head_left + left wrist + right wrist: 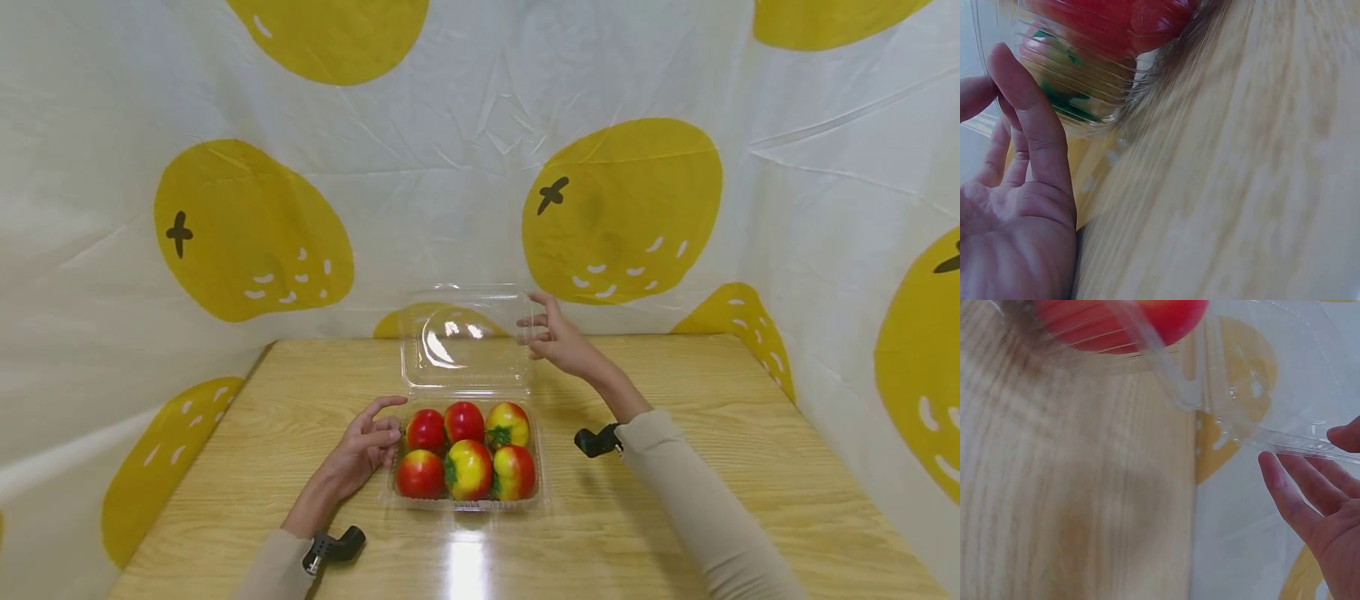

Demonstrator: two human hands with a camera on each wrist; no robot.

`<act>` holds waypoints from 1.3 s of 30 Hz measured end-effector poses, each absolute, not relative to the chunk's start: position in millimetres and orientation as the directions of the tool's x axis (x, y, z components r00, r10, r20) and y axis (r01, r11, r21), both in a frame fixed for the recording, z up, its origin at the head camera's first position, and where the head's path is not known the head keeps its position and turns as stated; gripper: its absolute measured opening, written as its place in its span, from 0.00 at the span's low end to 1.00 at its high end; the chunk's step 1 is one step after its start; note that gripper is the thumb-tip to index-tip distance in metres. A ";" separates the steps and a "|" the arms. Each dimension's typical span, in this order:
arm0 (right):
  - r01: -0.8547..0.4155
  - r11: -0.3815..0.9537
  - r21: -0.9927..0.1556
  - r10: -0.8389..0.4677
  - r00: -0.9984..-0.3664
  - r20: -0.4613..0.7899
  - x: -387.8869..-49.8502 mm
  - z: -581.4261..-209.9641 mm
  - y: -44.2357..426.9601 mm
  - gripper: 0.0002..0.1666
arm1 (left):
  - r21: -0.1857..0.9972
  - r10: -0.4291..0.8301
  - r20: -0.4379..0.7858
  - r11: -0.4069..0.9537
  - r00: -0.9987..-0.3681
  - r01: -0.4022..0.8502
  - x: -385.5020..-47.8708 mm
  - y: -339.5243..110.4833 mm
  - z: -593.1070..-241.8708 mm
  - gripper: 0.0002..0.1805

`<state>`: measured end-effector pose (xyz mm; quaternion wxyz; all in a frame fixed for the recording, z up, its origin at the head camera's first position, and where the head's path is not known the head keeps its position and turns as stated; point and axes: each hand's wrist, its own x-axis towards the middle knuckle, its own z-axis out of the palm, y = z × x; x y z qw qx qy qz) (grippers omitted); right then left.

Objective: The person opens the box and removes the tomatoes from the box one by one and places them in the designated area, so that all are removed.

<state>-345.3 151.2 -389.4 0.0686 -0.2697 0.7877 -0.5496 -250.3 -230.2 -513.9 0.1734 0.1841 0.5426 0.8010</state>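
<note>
A clear plastic clamshell container (467,505) stands on the table with its hinged lid (468,354) raised at the back. Inside sit several glossy, round red-and-yellow fruits (469,469), some showing green leafy tops; their exact kind is unclear. At the container's left rim, my left hand (362,450) holds on, thumb at the edge and other fingers against the outer wall. My right hand (564,340) pinches the lid's right edge, thumb on one side and fingers on the other, as the right wrist view shows.
The wooden table (645,517) reaches back to a white cloth (442,225) printed with yellow fruit shapes, which also hangs at both sides. Black wrist cameras (596,442) are strapped to both forearms.
</note>
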 end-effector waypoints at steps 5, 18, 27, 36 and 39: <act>-0.330 0.255 -0.909 -0.491 -0.854 0.173 -347.3 -398.5 151.1 0.46 | 0.932 0.498 0.114 -0.352 -0.860 -0.080 -250.5 -230.3 -513.2 0.28; -0.263 0.244 -0.933 -0.450 -0.883 0.131 -352.4 -413.9 148.0 0.31 | 0.923 0.510 0.116 -0.372 -0.852 -0.097 -249.7 -230.3 -512.6 0.26; -0.223 0.269 -0.937 -0.426 -0.900 0.092 -353.2 -426.1 149.4 0.36 | 0.923 0.513 0.120 -0.372 -0.850 -0.095 -249.7 -230.1 -512.5 0.25; -0.265 0.300 -0.917 -0.433 -0.894 0.116 -349.5 -432.0 149.4 0.42 | 0.925 0.502 0.097 -0.365 -0.860 -0.108 -249.3 -230.0 -512.5 0.25; -0.250 0.296 -0.922 -0.443 -0.891 0.100 -349.3 -435.2 149.8 0.40 | 0.925 0.502 0.090 -0.363 -0.860 -0.115 -249.3 -230.1 -513.1 0.25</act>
